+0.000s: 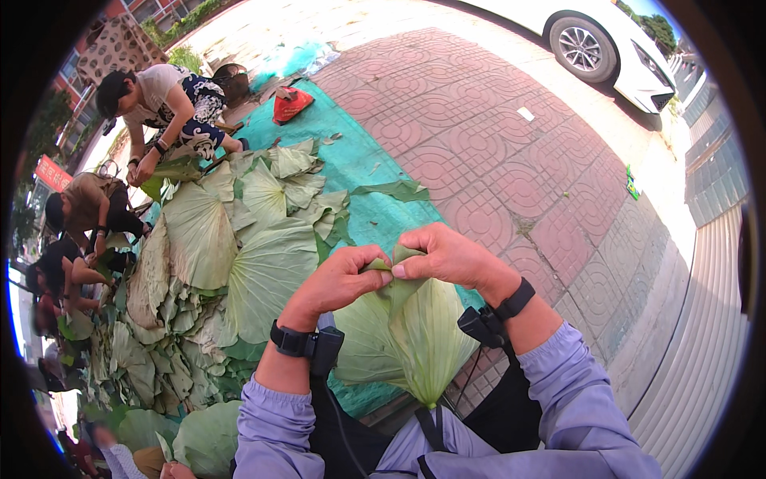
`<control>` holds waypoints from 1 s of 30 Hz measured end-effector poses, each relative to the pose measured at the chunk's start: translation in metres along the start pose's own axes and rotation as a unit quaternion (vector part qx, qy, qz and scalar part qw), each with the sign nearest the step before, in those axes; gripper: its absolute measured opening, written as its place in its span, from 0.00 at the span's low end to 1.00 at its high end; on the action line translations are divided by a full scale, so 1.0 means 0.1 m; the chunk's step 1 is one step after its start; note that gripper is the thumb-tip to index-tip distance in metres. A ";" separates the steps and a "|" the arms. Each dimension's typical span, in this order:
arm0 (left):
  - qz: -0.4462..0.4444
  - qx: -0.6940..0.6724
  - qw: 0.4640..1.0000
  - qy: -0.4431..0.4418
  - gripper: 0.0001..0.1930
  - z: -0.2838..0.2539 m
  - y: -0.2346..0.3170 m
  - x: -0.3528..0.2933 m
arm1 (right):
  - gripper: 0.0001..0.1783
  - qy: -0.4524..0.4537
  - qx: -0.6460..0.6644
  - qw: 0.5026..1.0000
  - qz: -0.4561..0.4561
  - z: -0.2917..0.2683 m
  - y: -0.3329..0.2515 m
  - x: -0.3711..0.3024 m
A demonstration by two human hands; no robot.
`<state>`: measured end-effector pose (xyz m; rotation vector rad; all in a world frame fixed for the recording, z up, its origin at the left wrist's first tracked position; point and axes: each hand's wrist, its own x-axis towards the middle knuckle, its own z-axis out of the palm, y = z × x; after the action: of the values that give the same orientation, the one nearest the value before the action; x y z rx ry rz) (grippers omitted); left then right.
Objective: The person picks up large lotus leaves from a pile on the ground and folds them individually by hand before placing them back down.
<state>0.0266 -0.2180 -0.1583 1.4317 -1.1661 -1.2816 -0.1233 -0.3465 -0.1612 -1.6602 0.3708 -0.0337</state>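
Note:
A large pale green lotus leaf (427,339) hangs in front of my lap, its narrow stem end pointing down toward me. My left hand (347,278) pinches the leaf's upper edge between thumb and fingers. Right beside it, my right hand (448,259) grips the same edge, and the two thumb tips nearly meet. The edge is folded over between them. Both wrists carry black straps with small black boxes. To the left of my hands lies a big heap of lotus leaves (267,263), some green and some dried brownish.
A turquoise tarp (351,152) lies under the heap on red paving (455,112). A red bag (291,105) sits on the tarp's far end. Several people, one in a white shirt (163,104), handle leaves along the left. A white car (590,40) stands far right, corrugated metal (686,351) nearer right.

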 end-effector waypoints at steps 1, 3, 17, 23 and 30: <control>-0.001 0.003 1.000 -0.002 0.02 -0.01 -0.01 -0.01 | 0.05 -0.028 0.017 0.999 0.021 -0.03 0.01 0.03; -0.004 0.017 1.000 -0.012 0.03 -0.04 -0.04 0.00 | 0.04 -0.057 0.034 0.997 0.041 -0.01 0.01 0.04; 0.021 0.001 0.999 0.030 0.04 0.01 -0.13 -0.01 | 0.04 0.023 0.104 0.994 0.031 0.12 0.06 0.02; 0.020 -0.023 0.998 0.054 0.04 0.08 -0.11 0.00 | 0.04 0.041 0.117 0.992 0.035 0.14 0.03 0.00; 0.001 -0.062 0.998 0.032 0.03 0.05 -0.18 0.03 | 0.05 0.056 0.145 0.987 0.027 0.14 0.00 -0.01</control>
<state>0.0239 -0.2175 -0.1772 1.3710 -1.0274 -1.2755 -0.1211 -0.3324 -0.1633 -1.3631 0.4735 -0.1358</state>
